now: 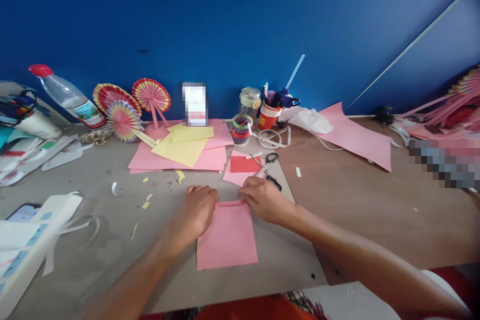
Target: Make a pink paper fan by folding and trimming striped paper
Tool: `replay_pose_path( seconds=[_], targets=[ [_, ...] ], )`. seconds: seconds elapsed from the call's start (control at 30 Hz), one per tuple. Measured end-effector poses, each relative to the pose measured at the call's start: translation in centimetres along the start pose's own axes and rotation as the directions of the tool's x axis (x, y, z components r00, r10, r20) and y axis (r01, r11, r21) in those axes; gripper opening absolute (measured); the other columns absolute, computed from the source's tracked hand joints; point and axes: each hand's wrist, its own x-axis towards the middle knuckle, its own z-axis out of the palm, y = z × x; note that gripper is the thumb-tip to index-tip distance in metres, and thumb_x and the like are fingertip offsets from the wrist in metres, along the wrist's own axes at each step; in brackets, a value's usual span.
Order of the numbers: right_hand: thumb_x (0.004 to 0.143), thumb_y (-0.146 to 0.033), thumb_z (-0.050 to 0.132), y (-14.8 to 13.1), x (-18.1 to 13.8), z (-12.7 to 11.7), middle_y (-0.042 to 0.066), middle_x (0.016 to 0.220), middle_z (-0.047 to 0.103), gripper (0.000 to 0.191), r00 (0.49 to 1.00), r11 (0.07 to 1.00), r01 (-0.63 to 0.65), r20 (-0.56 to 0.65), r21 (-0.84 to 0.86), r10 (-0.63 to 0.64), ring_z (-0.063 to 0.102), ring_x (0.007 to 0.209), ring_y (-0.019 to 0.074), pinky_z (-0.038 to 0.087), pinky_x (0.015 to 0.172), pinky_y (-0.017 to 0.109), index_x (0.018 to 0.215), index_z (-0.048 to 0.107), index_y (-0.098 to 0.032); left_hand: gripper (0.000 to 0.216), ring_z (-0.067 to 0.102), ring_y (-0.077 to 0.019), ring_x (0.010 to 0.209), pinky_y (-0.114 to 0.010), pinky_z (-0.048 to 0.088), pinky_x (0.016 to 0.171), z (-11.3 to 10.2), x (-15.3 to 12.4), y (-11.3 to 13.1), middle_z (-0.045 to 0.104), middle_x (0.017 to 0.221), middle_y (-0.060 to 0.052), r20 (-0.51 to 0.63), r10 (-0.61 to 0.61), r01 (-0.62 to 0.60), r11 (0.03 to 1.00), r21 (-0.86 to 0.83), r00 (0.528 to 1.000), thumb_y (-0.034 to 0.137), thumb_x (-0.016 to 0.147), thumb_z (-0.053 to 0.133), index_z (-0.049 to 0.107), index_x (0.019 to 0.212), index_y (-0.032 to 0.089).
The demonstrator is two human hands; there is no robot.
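Note:
A pink paper sheet [227, 237] lies on the grey mat [112, 240] in front of me, its far edge turned over in a narrow fold. My left hand [197, 210] presses on the far left corner of that sheet with curled fingers. At the far right corner my right hand [264, 200] pinches the folded edge. A yellow sheet shows slightly under the pink sheet's left edge. Scissors [268, 166] lie just beyond my right hand, next to a small red paper [243, 164] on another pink piece.
Pink and yellow sheets [183, 149] are stacked further back. Paper fans [125, 105] lean on the blue wall, beside a water bottle [69, 96]. Tape rolls [241, 130], a jar and a red pen cup [269, 114] stand mid-back. White boxes [26, 240] and a phone sit left; a large pink sheet [356, 135] lies right.

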Motion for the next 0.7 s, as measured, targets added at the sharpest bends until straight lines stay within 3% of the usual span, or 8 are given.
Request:
replay_pose_path(
  seconds=[0.1,0.23,0.53,0.7],
  targets=[
    [0.090,-0.016,0.051,-0.8,0.5,0.5,0.007,0.088,0.062,0.020,0.995,0.993,-0.013,0.098,-0.120,0.025,0.055,0.083,0.0173,0.040,0.076,0.029,0.091,0.071,-0.016,0.021,0.056,-0.0201,0.078,-0.036,0.034,0.079,-0.4,-0.1,0.1,0.061,0.077,-0.003,-0.004,0.022,-0.022,1.000,-0.003,1.000,0.003,0.080,0.044,0.057,0.076,0.019],
    [0.089,-0.017,0.054,-1.1,0.5,1.1,0.009,0.094,0.063,0.018,0.988,0.989,-0.029,0.146,-0.143,0.050,0.054,0.088,0.0191,0.037,0.076,0.030,0.096,0.070,-0.016,0.023,0.054,-0.0185,0.076,-0.037,0.034,0.080,-0.9,-0.4,0.4,0.060,0.079,-0.004,-0.023,0.035,-0.035,0.999,-0.006,0.999,0.002,0.080,0.042,0.057,0.075,0.019],
    [0.085,-0.009,0.053,-1.4,0.9,1.5,0.007,0.093,0.065,0.015,0.987,0.990,-0.060,0.142,-0.129,0.079,0.054,0.086,0.0183,0.034,0.075,0.028,0.090,0.066,-0.015,0.025,0.055,-0.0204,0.084,-0.041,0.032,0.087,-1.0,-1.0,1.1,0.060,0.086,-0.005,-0.012,-0.019,0.020,0.999,0.043,1.000,0.006,0.088,0.039,0.060,0.082,0.018],
    [0.088,-0.011,0.049,-1.2,0.0,2.4,0.007,0.088,0.064,0.017,0.998,0.987,0.017,0.067,-0.157,-0.007,0.051,0.082,0.0182,0.031,0.073,0.030,0.086,0.065,-0.015,0.026,0.055,-0.0198,0.082,-0.041,0.031,0.089,-0.4,-1.3,1.0,0.060,0.084,-0.004,-0.048,-0.016,0.018,0.999,0.045,0.999,0.006,0.090,0.038,0.059,0.080,0.018]
  ],
)
